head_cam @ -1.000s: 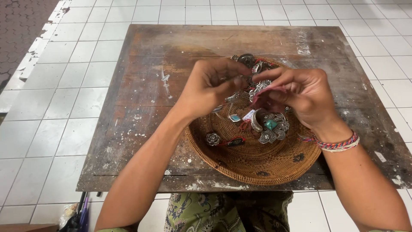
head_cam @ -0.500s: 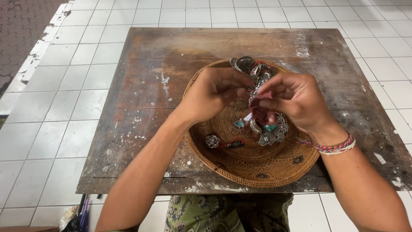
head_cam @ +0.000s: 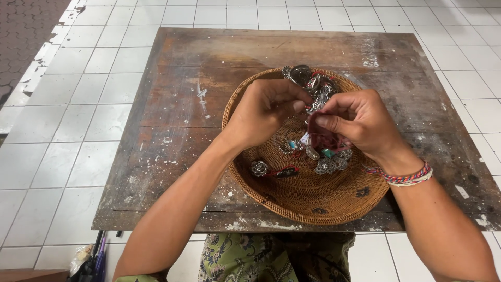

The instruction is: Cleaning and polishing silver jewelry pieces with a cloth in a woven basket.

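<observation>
A round woven basket (head_cam: 313,201) sits on a worn wooden table (head_cam: 172,136) and holds several silver jewellery pieces, some with turquoise stones. My left hand (head_cam: 263,112) and my right hand (head_cam: 360,122) hover over the basket's middle, fingertips meeting around a silver ornament (head_cam: 317,104) with red threads hanging from it. Both hands pinch it. A silver flower-shaped piece (head_cam: 259,167) with a dark tag lies alone at the basket's left. More silver items (head_cam: 305,78) are piled at the far rim. A braided bracelet (head_cam: 407,176) circles my right wrist.
The table stands on a white tiled floor (head_cam: 62,104). A dark paved strip (head_cam: 26,26) runs at the upper left. Pens or thin tools (head_cam: 99,250) lie on the floor by the table's near left corner. My patterned green clothing (head_cam: 261,258) shows below the table edge.
Both hands have stayed over the basket, shifting slightly as the fingers work the silver piece. The view has tilted a little, so the basket sits lower in frame.
</observation>
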